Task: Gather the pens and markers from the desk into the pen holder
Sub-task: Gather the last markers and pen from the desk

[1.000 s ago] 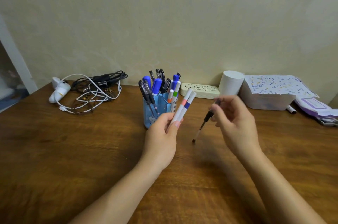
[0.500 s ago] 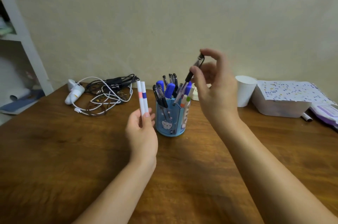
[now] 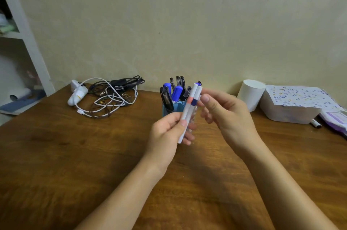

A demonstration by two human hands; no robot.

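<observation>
My left hand (image 3: 166,132) grips two white markers (image 3: 189,111), one with a pink band and one with a blue band, held upright in front of the blue pen holder (image 3: 169,109). The holder stands at the back middle of the desk with several black and blue pens in it, partly hidden by the markers and my hands. My right hand (image 3: 225,115) is beside the markers on the right; its thumb and fingertips touch their upper part near the coloured bands. One marker (image 3: 315,124) lies on the desk at far right.
A tangle of white and black cables (image 3: 109,96) with a white charger lies back left. A white cup (image 3: 251,93) and a white box (image 3: 289,111) under dotted paper stand back right. A white shelf (image 3: 28,46) is at far left.
My right hand has let go of the black pen, now in the holder, and came down to the two markers. My left hand carried the markers right, in front of the holder.
</observation>
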